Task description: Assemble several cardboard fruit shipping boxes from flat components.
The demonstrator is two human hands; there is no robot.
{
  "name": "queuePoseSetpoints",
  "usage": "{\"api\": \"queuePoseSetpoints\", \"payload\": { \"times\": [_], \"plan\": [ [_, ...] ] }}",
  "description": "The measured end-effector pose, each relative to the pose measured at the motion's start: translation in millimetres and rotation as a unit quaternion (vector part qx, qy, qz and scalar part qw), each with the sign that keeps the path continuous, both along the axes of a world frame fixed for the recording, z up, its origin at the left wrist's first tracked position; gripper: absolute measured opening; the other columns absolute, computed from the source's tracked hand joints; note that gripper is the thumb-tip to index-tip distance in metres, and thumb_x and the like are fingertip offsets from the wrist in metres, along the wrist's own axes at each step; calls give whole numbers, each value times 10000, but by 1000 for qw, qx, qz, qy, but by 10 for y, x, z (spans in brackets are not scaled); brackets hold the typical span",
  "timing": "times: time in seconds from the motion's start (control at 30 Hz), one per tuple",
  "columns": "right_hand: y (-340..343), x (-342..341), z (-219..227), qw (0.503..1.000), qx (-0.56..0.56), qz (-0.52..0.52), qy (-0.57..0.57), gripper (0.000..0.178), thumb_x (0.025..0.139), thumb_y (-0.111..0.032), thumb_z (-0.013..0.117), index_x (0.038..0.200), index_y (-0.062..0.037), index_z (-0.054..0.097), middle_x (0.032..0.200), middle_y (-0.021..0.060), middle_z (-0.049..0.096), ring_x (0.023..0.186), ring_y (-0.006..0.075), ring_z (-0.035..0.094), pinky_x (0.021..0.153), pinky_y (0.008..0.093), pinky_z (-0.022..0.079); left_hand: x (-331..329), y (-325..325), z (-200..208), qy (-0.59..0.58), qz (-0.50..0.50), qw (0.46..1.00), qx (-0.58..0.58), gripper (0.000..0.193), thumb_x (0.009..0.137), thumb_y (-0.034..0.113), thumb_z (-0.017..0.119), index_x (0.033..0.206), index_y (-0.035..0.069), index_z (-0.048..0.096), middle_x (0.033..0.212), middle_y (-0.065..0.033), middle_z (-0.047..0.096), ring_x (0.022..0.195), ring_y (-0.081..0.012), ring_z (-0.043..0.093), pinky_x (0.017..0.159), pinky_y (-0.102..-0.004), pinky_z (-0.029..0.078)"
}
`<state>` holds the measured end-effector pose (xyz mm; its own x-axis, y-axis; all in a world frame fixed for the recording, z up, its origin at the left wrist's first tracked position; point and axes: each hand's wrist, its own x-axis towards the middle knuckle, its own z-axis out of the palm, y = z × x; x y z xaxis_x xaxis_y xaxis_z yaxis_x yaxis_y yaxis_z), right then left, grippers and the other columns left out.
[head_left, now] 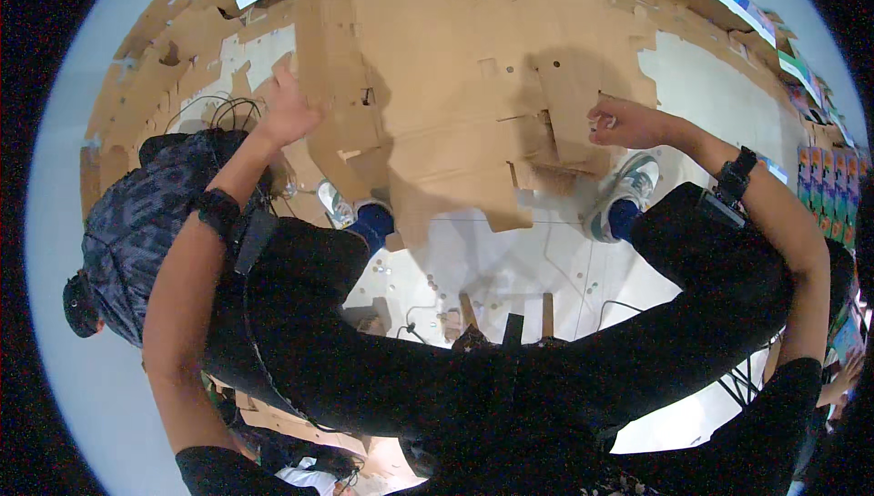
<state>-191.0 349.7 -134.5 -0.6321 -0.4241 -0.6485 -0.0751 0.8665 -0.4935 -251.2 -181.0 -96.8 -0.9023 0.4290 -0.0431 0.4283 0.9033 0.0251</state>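
A large brown cardboard sheet (pixel 446 50), creased and torn along its near edge, lies in front of me between and beyond my shoes. At its left side a long folded flap (pixel 330 122) stands up. My left hand (pixel 293 112) is closed at that flap's edge and seems to grip it; some fingers are hidden. Over the sheet's right part, my right hand (pixel 628 122) has its fingers curled together. A small whitish bit shows between them, too small to name. Each of my wrists wears a black strap.
A person in a dark patterned top (pixel 150 223) bends close at my left. More torn cardboard (pixel 155 86) lies beyond. Colourful boxes (pixel 824 191) are stacked at the right, near another person's hand (pixel 848 378). My shoes (pixel 628 195) flank the sheet; small round bits dot the white floor (pixel 546 259).
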Motion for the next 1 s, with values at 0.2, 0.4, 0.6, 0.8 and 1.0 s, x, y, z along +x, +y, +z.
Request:
{"api": "queuePoseSetpoints", "payload": {
  "times": [0.2, 0.4, 0.6, 0.8, 1.0],
  "plan": [
    [16, -5, -401, 1000, -24, -17, 5, 480, 946, -325, 656, 1268, 7, 529, 1002, 99, 653, 954, 178, 618, 847, 317, 496, -208, -5, -143, -364, 103, 904, 200, 363, 852, 231, 632, 1159, 38, 626, 1123, -197, 650, 1009, -344, 630, 908, -385, 494],
    [-89, -15, -712, 998, -16, -37, -41, 494, 935, -297, 649, 1311, -7, 512, 1014, 98, 669, 939, 167, 629, 805, 302, 510, 161, -185, -1019, -441, 72, 890, -94, 433, 957, 399, 558, 1150, 19, 633, 1068, -153, 700, 1027, -301, 660, 911, -397, 508],
    [-449, -16, -759, 991, 9, -61, -120, 531, 917, -318, 672, 1318, -11, 507, 1043, 107, 667, 917, 175, 635, 780, 303, 527, 536, -393, -1542, -551, 155, 813, 105, 558, 843, 295, 687, 1226, -88, 555, 1126, -222, 666, 1077, -242, 639, 855, -372, 531],
    [-734, 85, -1248, 946, -55, -197, -252, 423, 921, -264, 668, 1209, 18, 539, 918, 85, 642, 770, 128, 602, 695, 281, 522, 610, -226, -1551, -582, 244, 757, 170, 512, 877, 182, 666, 1282, -78, 491, 1048, -193, 665, 822, -206, 691, 664, -338, 560],
    [-860, 5, -1175, 985, -27, -125, -119, 274, 908, -191, 641, 1075, 19, 586, 766, 63, 636, 684, 152, 593, 659, 331, 511, 643, -16, -1417, -527, 226, 763, 299, 427, 923, 63, 551, 1325, -39, 448, 1012, -170, 659, 781, -245, 714, 635, -344, 598]
  ]
}}
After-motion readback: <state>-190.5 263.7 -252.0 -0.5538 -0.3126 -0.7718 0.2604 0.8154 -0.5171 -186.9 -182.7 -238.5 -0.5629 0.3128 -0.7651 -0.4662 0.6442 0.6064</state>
